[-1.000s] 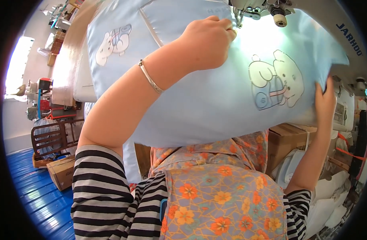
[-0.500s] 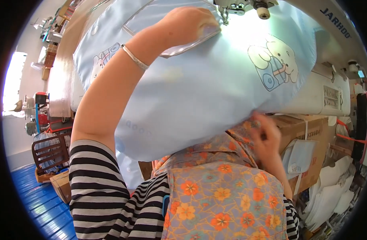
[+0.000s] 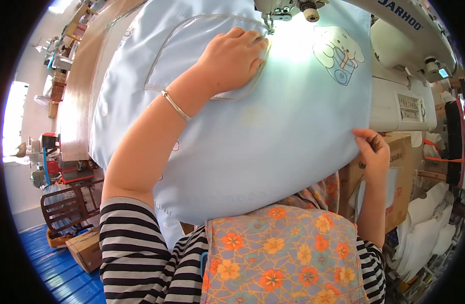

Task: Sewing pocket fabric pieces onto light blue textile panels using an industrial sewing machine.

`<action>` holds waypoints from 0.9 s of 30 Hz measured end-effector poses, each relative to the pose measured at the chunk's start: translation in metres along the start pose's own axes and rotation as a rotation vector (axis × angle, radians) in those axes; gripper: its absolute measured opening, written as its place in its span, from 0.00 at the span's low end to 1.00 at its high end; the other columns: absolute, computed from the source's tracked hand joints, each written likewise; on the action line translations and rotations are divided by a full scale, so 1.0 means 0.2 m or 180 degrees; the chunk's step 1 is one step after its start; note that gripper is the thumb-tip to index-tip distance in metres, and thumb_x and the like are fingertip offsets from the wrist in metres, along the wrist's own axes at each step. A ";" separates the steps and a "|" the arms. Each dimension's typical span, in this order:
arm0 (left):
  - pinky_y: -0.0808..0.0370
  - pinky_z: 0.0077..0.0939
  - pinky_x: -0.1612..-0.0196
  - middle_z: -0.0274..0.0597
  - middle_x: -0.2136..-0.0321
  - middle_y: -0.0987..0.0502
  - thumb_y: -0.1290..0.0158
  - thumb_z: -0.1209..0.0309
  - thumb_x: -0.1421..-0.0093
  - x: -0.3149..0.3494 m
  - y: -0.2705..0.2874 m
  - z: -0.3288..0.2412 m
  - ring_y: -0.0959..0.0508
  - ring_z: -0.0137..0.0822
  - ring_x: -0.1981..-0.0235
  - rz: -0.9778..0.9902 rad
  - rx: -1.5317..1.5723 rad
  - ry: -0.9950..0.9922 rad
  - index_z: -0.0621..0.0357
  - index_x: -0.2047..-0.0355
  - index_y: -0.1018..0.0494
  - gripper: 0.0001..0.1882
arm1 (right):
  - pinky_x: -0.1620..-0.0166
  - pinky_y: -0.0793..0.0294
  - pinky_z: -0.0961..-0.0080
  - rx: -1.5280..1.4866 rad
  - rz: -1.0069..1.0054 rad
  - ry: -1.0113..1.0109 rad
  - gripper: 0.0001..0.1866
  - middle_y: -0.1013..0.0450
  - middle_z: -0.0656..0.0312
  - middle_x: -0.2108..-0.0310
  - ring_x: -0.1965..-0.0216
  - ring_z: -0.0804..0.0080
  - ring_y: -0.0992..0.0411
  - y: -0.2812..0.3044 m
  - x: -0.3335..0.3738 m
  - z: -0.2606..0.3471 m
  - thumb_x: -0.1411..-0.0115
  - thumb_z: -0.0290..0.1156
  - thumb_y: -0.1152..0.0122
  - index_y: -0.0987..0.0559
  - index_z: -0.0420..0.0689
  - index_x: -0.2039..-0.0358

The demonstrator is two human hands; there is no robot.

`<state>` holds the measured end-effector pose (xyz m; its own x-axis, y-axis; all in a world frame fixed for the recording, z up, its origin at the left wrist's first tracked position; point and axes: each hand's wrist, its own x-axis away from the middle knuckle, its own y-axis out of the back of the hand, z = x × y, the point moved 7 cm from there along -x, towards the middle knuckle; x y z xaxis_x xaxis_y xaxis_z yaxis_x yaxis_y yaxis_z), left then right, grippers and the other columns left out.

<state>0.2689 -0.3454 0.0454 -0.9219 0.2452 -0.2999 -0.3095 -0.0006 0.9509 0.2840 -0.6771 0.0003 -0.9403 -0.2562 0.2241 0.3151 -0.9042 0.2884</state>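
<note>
A wide light-blue cloth (image 3: 273, 157) with a cartoon puppy print (image 3: 339, 53) spreads under the sewing machine's presser foot (image 3: 270, 26) and down over my lap. On it lies a see-through panel (image 3: 176, 53) with a pale edging, close to the needle area. My left hand (image 3: 232, 58) rests flat on this panel with its fingers spread, the fingertips just left of the presser foot. My right hand (image 3: 375, 152) pinches the cloth's right edge between thumb and fingers. The lamp's glare washes out the cloth right of the foot.
The machine's arm (image 3: 399, 15) overhangs the upper right. A cardboard box (image 3: 399, 202) stands below the machine bed, beside a stack of white pieces (image 3: 427, 228). At left are a wooden tabletop (image 3: 78, 121), a brown slatted chair (image 3: 65, 207) and a blue floor (image 3: 55, 258).
My left hand has flattened and spread on the panel. My right hand has risen from my lap to the cloth's right edge. The cloth has turned and lies smoother.
</note>
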 end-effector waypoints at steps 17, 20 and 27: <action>0.30 0.38 0.48 0.47 0.50 0.26 0.51 0.63 0.41 -0.02 -0.03 -0.13 0.28 0.42 0.48 -0.0579 0.0152 0.0560 0.61 0.54 0.25 0.19 | 0.55 0.32 0.83 0.1195 0.0060 0.0805 0.11 0.24 0.65 0.62 0.61 0.81 0.29 0.18 -0.59 0.25 0.38 0.26 0.45 0.21 0.37 0.57; 0.31 0.39 0.46 0.48 0.50 0.26 0.50 0.65 0.43 0.04 0.01 -0.12 0.28 0.44 0.47 -0.0758 0.0270 0.0398 0.61 0.54 0.25 0.19 | 0.55 0.31 0.83 0.2327 -0.0023 0.0450 0.12 0.24 0.64 0.62 0.60 0.80 0.28 0.12 -0.60 0.34 0.40 0.25 0.43 0.22 0.39 0.56; 0.34 0.42 0.42 0.49 0.50 0.27 0.46 0.70 0.45 0.37 0.22 -0.16 0.29 0.47 0.47 -0.0203 0.1196 0.0563 0.63 0.55 0.26 0.17 | 0.61 0.24 0.80 0.2064 0.0620 0.2839 0.15 0.26 0.60 0.57 0.62 0.66 0.25 -0.48 -0.26 0.65 0.46 0.16 0.40 0.23 0.42 0.57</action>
<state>0.1795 -0.3580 0.0616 -0.9396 0.0631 -0.3364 -0.2908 0.3710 0.8819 0.3192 -0.5320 0.0824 -0.5414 -0.7626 -0.3541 0.2299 -0.5393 0.8101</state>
